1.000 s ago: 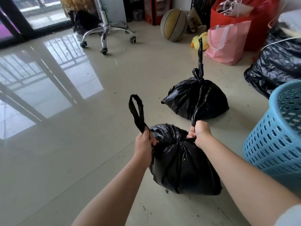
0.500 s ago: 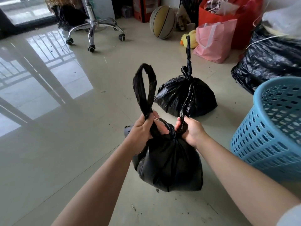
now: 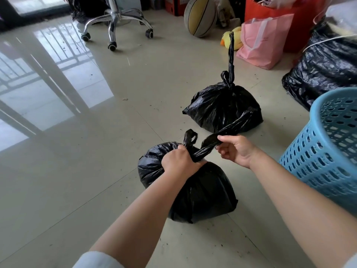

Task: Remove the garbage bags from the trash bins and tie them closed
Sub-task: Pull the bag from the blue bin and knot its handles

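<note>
A full black garbage bag (image 3: 201, 192) sits on the tiled floor in front of me. My left hand (image 3: 179, 161) grips its gathered neck and one handle loop, whose tip sticks up above my fist. My right hand (image 3: 234, 149) pinches the other handle strap (image 3: 231, 126), which stretches up and to the right from the neck. Behind it lies a second black bag (image 3: 222, 107), knotted at the top with one strap standing upright. A blue perforated trash bin (image 3: 328, 151) stands at the right edge.
A large black sack (image 3: 324, 68) lies at the far right. A pink bag (image 3: 262, 39), a red bag (image 3: 286, 18), a yellow duck toy (image 3: 226, 38) and a basketball (image 3: 201, 16) line the back. An office chair base (image 3: 116, 22) stands at the back left.
The bag has come down from its lifted position onto the floor. My left hand has pulled its loop down short, and my right hand has drawn its strap out to the right.
</note>
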